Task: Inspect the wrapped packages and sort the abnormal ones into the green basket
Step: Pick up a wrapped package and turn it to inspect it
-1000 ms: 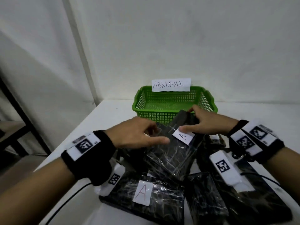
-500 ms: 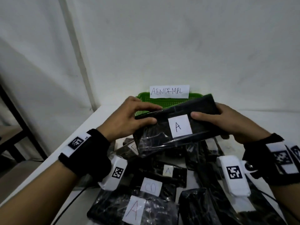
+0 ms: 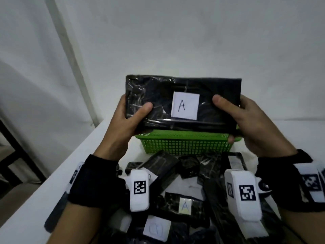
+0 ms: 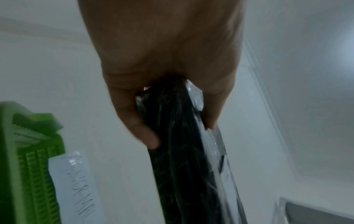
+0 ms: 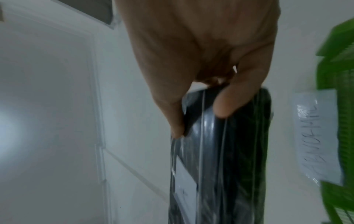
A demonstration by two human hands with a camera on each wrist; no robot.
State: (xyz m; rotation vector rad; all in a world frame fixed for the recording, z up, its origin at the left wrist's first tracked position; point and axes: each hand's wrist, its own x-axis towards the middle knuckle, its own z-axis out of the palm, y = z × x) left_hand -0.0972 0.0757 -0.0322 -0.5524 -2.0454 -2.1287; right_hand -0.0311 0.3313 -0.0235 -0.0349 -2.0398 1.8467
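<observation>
A black package [image 3: 161, 101] wrapped in clear film, with a white label marked "A" [image 3: 185, 105], is held upright in the air in front of the green basket [image 3: 184, 143]. My left hand [image 3: 130, 118] grips its left end, thumb on the front. My right hand [image 3: 233, 117] grips its right end the same way. In the left wrist view the package [image 4: 178, 151] runs edge-on from my left hand [image 4: 168, 109]. The right wrist view shows the package [image 5: 229, 151] pinched by my right hand [image 5: 201, 115]. The basket's far side is hidden by the package.
Several other black wrapped packages lie in a heap on the white table [image 3: 44, 199] below my wrists, one with an "A" label [image 3: 184, 206]. A paper sign [image 4: 76, 186] hangs on the basket. White walls stand close behind and to the left.
Both hands lifted the "A" package off the heap, raised it above the basket and turned its labelled face upright toward me. It now hides the basket's sign.
</observation>
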